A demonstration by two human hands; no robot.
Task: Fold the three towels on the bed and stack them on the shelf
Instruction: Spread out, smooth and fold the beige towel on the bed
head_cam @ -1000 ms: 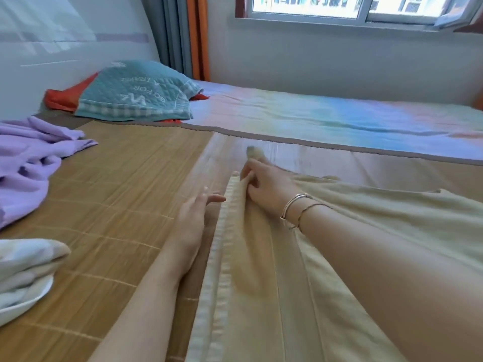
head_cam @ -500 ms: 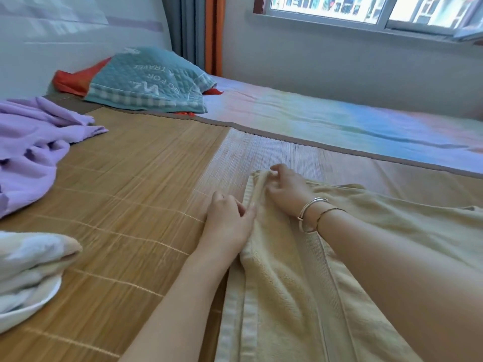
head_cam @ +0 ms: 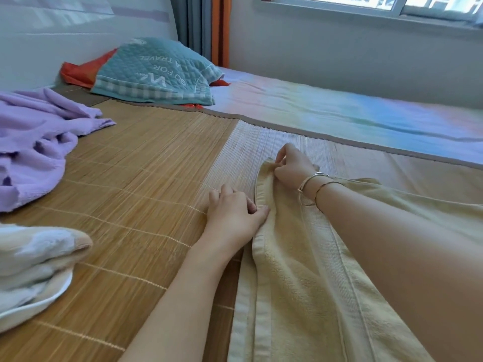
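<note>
A beige towel [head_cam: 300,278] lies spread on the bamboo mat [head_cam: 146,163], reaching from the bottom edge toward the right. My right hand [head_cam: 294,167], with two bracelets on the wrist, pinches the towel's far left corner. My left hand [head_cam: 235,210] grips the towel's left hem a little nearer to me, fingers curled over the edge. A crumpled purple towel [head_cam: 34,142] lies at the left. A pale folded towel [head_cam: 34,265] sits at the lower left edge.
A teal quilted pillow [head_cam: 156,71] over a red cloth [head_cam: 83,71] rests by the headboard. A pastel sheet [head_cam: 339,113] covers the far side of the bed, under the wall and window. Curtains [head_cam: 203,27] hang in the corner.
My left hand went from flat beside the towel to gripping its hem. My right hand shifted to the far corner, and the raised edge of the towel has come down onto the mat.
</note>
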